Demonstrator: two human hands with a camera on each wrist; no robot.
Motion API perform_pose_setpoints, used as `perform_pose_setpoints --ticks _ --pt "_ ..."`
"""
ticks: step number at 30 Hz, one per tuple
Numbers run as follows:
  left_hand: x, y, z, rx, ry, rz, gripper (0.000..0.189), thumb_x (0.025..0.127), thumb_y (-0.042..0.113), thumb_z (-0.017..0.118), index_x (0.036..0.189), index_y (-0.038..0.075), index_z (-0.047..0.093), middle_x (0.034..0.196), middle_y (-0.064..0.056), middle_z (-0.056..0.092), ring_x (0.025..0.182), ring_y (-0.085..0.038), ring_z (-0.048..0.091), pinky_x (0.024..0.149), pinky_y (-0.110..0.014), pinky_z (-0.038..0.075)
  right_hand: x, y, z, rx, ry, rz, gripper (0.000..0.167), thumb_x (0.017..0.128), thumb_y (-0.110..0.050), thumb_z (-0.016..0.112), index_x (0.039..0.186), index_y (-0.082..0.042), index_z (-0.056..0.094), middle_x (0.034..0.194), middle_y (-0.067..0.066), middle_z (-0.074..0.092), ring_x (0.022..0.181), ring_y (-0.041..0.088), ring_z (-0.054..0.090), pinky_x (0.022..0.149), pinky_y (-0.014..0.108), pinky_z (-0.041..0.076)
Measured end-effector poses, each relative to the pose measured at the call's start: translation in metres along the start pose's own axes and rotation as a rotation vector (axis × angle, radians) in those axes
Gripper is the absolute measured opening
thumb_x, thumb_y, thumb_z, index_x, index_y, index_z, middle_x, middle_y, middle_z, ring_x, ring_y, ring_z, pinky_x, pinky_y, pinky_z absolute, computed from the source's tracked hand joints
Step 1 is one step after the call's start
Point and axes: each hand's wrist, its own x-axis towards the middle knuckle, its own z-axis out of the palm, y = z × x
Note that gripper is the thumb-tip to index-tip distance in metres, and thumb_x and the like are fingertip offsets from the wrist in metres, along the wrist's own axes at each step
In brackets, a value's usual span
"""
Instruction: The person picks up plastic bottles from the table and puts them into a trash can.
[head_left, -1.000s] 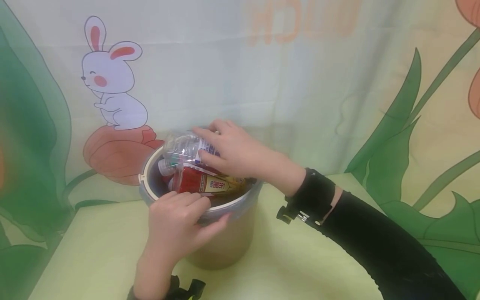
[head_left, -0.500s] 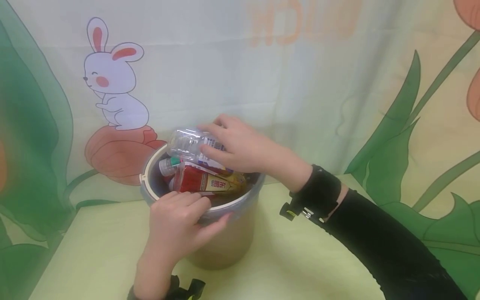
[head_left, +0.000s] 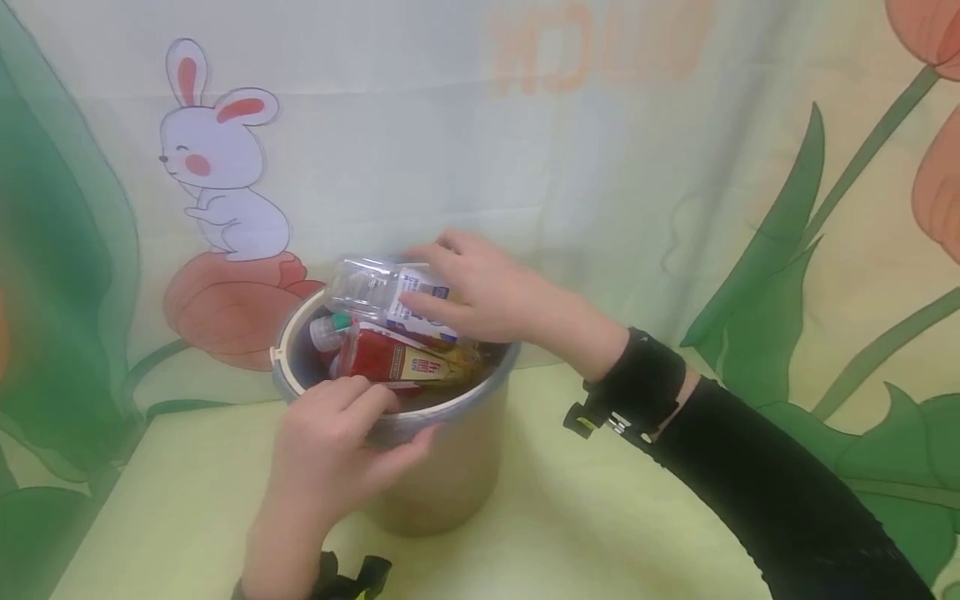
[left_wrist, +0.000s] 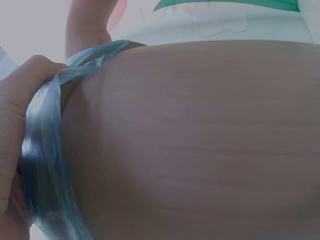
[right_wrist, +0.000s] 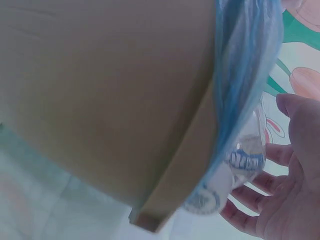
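A brownish bin (head_left: 461,471) stands on the yellow-green tabletop with a blue plastic bag (left_wrist: 45,145) folded over its rim. My left hand (head_left: 330,450) grips the near rim and bag, thumb outside and fingers over the edge. My right hand (head_left: 480,287) lies over a clear plastic bottle (head_left: 363,287) at the top of the bin. Its fingers touch the bottle, while the thumb appears slightly apart in the right wrist view. Beneath lies a red package or bottle (head_left: 375,354) with a yellow label. The bin's lower contents are hidden.
Beside the red item lies another clear container (head_left: 327,332) with a green part. A printed cloth with a rabbit (head_left: 225,158) hangs close behind the bin. The tabletop (head_left: 187,467) extends to both sides.
My right hand has shifted slightly right along the clear bottle, and more of its label shows. The bottle has turned a little. My left hand keeps its hold on the rim.
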Motion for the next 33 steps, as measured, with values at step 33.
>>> perform_pose_setpoints --ticks 33 --pt "-0.004 -0.057 0.020 -0.207 -0.276 0.013 0.039 0.106 0.047 0.063 0.091 0.010 0.065 0.088 -0.001 0.066 0.091 -0.026 0.060 0.089 -0.046 0.042 -0.156 0.097 0.012 0.023 0.078 0.188 0.063 0.109 -0.045 0.066 0.154 -0.004 0.052 0.145 0.017 0.055 0.134 0.035 0.053 0.109 0.058 0.047"
